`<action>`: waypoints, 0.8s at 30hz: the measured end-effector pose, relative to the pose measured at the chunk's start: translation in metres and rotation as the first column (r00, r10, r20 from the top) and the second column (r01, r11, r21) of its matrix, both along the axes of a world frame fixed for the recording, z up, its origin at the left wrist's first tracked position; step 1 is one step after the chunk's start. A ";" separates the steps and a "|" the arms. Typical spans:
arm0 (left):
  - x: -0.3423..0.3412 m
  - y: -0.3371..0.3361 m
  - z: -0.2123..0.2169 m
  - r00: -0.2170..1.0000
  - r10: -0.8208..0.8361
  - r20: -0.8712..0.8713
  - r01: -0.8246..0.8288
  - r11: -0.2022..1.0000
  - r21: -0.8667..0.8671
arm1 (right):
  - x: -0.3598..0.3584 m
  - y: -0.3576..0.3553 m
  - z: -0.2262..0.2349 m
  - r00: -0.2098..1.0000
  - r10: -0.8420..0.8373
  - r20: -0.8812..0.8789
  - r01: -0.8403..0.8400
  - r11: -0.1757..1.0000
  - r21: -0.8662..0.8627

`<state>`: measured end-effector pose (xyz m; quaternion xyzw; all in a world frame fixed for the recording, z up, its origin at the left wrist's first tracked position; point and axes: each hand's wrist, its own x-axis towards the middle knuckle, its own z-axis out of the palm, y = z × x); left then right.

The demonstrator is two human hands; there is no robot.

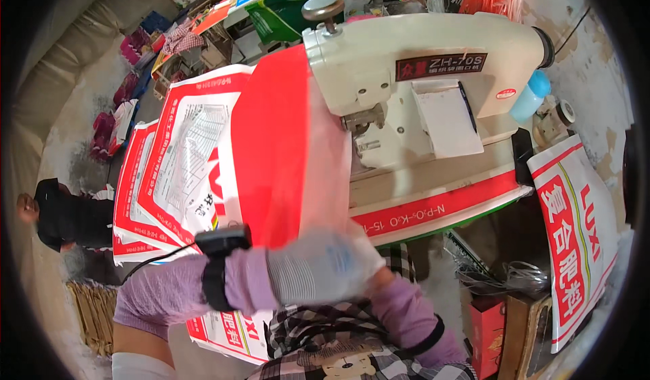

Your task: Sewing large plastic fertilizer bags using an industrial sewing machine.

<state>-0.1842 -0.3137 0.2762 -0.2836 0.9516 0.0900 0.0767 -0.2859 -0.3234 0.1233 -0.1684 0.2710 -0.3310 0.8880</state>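
A red and white woven bag (271, 150) lies with its right edge beside the needle area of a cream bag sewing machine (379, 61). My left hand (318, 268), in a grey ribbed glove, is at the near end of this bag. Motion blurs its fingers. My right hand (369, 251), in a pale glove, is just beyond it, mostly hidden behind the left. My arms meet in front of my body, and I cannot make out what either hand grips. Purple sleeves cover both arms, with a black device (223, 241) strapped on the left one.
More printed bags (152, 183) are stacked at the left. Another bag (575, 238) hangs or leans at the right, above a wooden box (525, 336). A white pad (447, 119) with a pen rests against the machine. A person in black (71, 214) is at far left.
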 end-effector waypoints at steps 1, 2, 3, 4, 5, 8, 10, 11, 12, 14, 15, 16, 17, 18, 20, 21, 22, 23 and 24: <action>0.005 -0.012 0.000 1.000 0.004 -0.001 -0.004 1.000 0.018 | -0.005 0.019 -0.003 1.000 -0.002 -0.006 0.002 0.995 -0.100; 0.011 -0.024 0.007 0.970 0.220 0.107 -0.243 0.917 0.317 | -0.011 0.032 0.002 1.000 0.007 -0.014 -0.009 0.978 -0.209; 0.016 -0.028 0.010 0.885 0.379 0.269 -0.465 0.696 0.547 | -0.019 0.034 0.014 0.929 0.063 -0.364 -0.124 0.981 -0.146; 0.023 -0.011 0.005 0.879 0.394 0.268 -0.475 0.687 0.550 | -0.029 0.041 0.014 0.891 -0.114 -0.439 -0.078 0.915 -0.396; 0.030 0.019 -0.001 0.906 0.387 0.170 -0.413 0.728 0.547 | -0.033 0.043 0.025 0.886 -0.132 -0.445 -0.087 0.895 -0.438; 0.030 0.053 -0.008 0.919 0.354 0.175 -0.392 0.762 0.516 | -0.046 0.037 0.040 0.837 -0.024 -0.546 -0.268 0.853 -0.447; 0.029 0.067 -0.032 0.892 0.439 -0.106 -0.397 0.874 0.278 | -0.061 0.017 0.044 0.853 0.041 -0.519 -0.265 0.893 -0.364; 0.028 0.069 -0.030 0.854 0.506 -0.122 -0.454 0.839 0.301 | -0.064 0.006 0.034 0.818 -0.106 -0.566 -0.230 0.841 -0.489; 0.025 0.063 -0.024 0.854 0.505 -0.125 -0.451 0.839 0.303 | -0.066 -0.005 0.022 0.769 -0.260 -0.584 -0.202 0.768 -0.607; 0.025 0.057 -0.015 0.390 0.895 0.214 -0.605 0.074 0.793 | -0.051 -0.020 0.019 0.788 -0.287 -0.545 -0.201 0.716 -0.668; 0.025 0.057 -0.021 0.293 0.955 0.043 -0.567 0.137 0.812 | -0.039 -0.024 0.006 0.773 -0.302 -0.559 -0.203 0.716 -0.668; 0.030 0.055 -0.023 0.287 0.957 0.043 -0.574 0.135 0.808 | -0.027 -0.027 0.005 0.762 -0.312 -0.568 -0.205 0.715 -0.668; 0.037 0.050 -0.023 0.403 0.910 0.092 -0.565 0.168 0.808 | -0.023 -0.026 0.011 0.674 -0.346 -0.652 -0.293 0.686 -0.667; 0.041 0.044 -0.022 0.518 0.844 0.139 -0.548 0.203 0.812 | -0.020 -0.026 0.012 0.677 -0.348 -0.649 -0.289 0.685 -0.669; 0.042 0.034 -0.017 0.574 0.809 0.126 -0.552 0.268 0.790 | -0.016 -0.025 0.014 0.682 -0.267 -0.680 -0.242 0.795 -0.556; 0.041 0.023 -0.015 0.663 0.748 0.019 -0.498 0.422 0.758 | -0.018 -0.025 -0.019 0.685 -0.375 -0.625 -0.145 0.770 -0.621; 0.042 0.018 -0.009 0.726 0.683 -0.076 -0.450 0.556 0.698 | -0.020 -0.019 -0.020 0.686 -0.375 -0.624 -0.143 0.771 -0.621; 0.041 0.013 -0.008 0.854 0.508 -0.116 -0.454 0.835 0.311 | -0.021 -0.013 -0.020 0.829 -0.282 -0.483 -0.057 0.816 -0.575; 0.042 0.001 -0.008 0.854 0.508 -0.116 -0.454 0.834 0.314 | -0.021 -0.005 -0.022 0.931 -0.194 -0.308 0.012 0.862 -0.507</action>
